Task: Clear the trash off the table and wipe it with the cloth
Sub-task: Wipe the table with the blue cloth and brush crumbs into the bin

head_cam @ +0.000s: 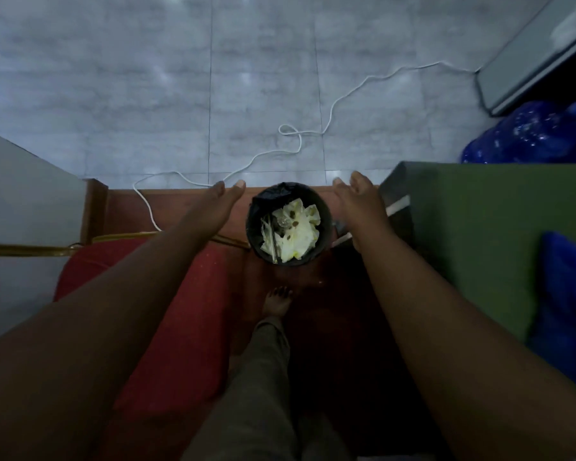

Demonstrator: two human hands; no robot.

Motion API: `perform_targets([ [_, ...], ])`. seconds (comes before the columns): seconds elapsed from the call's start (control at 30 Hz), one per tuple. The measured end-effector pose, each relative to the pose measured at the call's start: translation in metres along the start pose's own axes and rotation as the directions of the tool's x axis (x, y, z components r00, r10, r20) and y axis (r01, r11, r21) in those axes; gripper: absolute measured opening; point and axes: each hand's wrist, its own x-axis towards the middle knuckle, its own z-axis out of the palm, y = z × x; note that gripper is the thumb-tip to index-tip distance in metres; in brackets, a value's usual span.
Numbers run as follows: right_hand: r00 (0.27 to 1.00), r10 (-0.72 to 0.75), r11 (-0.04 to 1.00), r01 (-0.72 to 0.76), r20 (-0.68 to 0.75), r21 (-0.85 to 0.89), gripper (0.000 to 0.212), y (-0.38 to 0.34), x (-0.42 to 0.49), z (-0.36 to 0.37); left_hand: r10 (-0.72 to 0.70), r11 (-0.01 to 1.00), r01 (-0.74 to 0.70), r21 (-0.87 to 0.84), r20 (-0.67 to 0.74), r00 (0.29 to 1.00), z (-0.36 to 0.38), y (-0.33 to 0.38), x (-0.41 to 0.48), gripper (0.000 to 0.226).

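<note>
A small round black bin point(325, 224) with a dark liner stands on the floor straight ahead of me. Crumpled white and yellowish paper trash point(300, 232) and a dark stick lie inside it. My left hand point(218, 202) reaches out just left of the bin, fingers extended, holding nothing. My right hand point(358, 201) is stretched out just right of the bin, also flat and holding nothing. Neither hand touches the bin. The green table point(486, 227) sits at my right, with a blue cloth point(566, 304) lying on its near right part.
A red cushioned seat point(167, 294) with a wooden frame is at my left. A white cable point(313, 134) snakes across the grey tiled floor. A blue plastic bag point(532, 134) lies beyond the table. My foot point(278, 302) stands just before the bin.
</note>
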Motion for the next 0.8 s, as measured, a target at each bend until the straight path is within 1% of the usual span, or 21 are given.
perform_targets([
  [0.03,1.000,-0.023,1.000,0.023,-0.008,0.012,0.063,-0.012,-0.026,-0.013,0.025,1.000,-0.025,-0.010,0.001,1.000,-0.001,0.011,-0.025,0.085],
  [0.13,0.994,-0.104,0.990,0.106,-0.030,0.097,0.063,-0.030,-0.098,-0.056,0.129,0.991,-0.129,0.037,0.013,0.992,0.002,0.039,-0.099,0.076],
  [0.17,0.992,-0.118,0.985,0.121,-0.040,0.119,0.063,-0.032,-0.121,-0.070,0.159,0.986,-0.160,0.046,0.026,0.987,0.007,0.048,-0.119,0.070],
  [0.23,0.988,-0.143,0.977,0.150,-0.061,0.149,0.061,-0.031,-0.160,-0.095,0.219,0.975,-0.221,0.030,0.057,0.974,0.019,0.062,-0.155,0.049],
  [0.27,0.984,-0.157,0.973,0.169,-0.085,0.156,0.060,-0.030,-0.181,-0.112,0.246,0.968,-0.249,0.031,0.077,0.966,0.029,0.074,-0.177,0.051],
  [0.37,0.970,-0.183,0.971,0.203,-0.159,0.125,0.061,-0.010,-0.225,-0.148,0.300,0.951,-0.307,0.040,0.132,0.945,0.058,0.091,-0.219,0.070],
  [0.43,0.965,-0.160,0.975,0.187,-0.206,0.119,0.061,0.005,-0.245,-0.170,0.321,0.941,-0.334,0.047,0.180,0.930,0.075,0.099,-0.236,0.081],
  [0.5,0.959,-0.128,0.975,0.168,-0.253,0.144,0.059,0.022,-0.262,-0.193,0.340,0.925,-0.367,0.098,0.216,0.915,0.094,0.107,-0.251,0.078],
  [0.6,0.946,-0.074,0.970,0.142,-0.316,0.198,0.058,0.046,-0.278,-0.224,0.409,0.877,-0.452,0.161,0.241,0.880,0.119,0.115,-0.264,0.076],
  [0.73,0.911,0.011,0.971,0.088,-0.411,0.221,0.056,0.079,-0.289,-0.259,0.445,0.827,-0.522,0.209,0.322,0.835,0.144,0.127,-0.261,0.068],
  [0.8,0.888,0.067,0.969,0.051,-0.454,0.242,0.057,0.091,-0.288,-0.273,0.438,0.824,-0.530,0.201,0.367,0.821,0.157,0.140,-0.254,0.077],
])
